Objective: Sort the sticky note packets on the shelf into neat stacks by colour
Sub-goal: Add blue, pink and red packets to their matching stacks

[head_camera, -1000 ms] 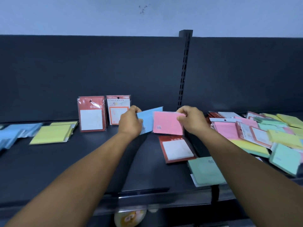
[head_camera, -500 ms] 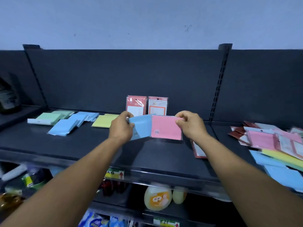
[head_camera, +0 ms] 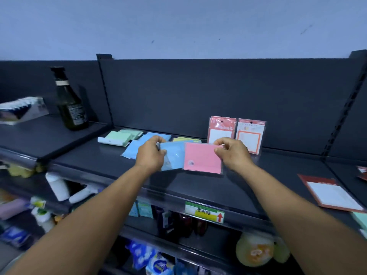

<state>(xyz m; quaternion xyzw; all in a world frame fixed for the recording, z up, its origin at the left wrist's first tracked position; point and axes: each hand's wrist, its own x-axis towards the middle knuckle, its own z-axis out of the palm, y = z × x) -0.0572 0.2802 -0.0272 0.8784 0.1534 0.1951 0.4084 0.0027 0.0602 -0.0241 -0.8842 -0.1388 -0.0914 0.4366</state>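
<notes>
Shelf [head_camera: 198,187]: dark, matte, running left to right under a dark back panel [head_camera: 198,92]; slotted uprights at 11 and 2 o'clock; pale bluish wall [head_camera: 178,22] above.

Left hand [head_camera: 152,156]: fingers curled round the left edge of a blue packet [head_camera: 173,157], held above the shelf at centre.

Right hand [head_camera: 232,153]: thumb and fingers pinch the right edge of a pink packet [head_camera: 200,159], whose left edge overlaps the blue one.

Sorted stock, 10 to 11 o'clock of the hands: green stack [head_camera: 117,136] farthest left; blue stack [head_camera: 135,147] beside it, partly hidden by the left hand; yellow stack [head_camera: 184,139] just visible behind the held packets.

At 1 o'clock: two red carded pads [head_camera: 236,133] upright against the back panel.

At 4 o'clock: a red-framed pad [head_camera: 331,193] flat near the shelf's front edge.

At 9 to 10 o'clock, neighbouring shelf: dark bottle [head_camera: 69,104], upright; a blurred box [head_camera: 21,110] beside it.

Front rail: green and yellow price tag [head_camera: 204,212] with a red arrow. Lower shelves hold blurred bottles and packs.
</notes>
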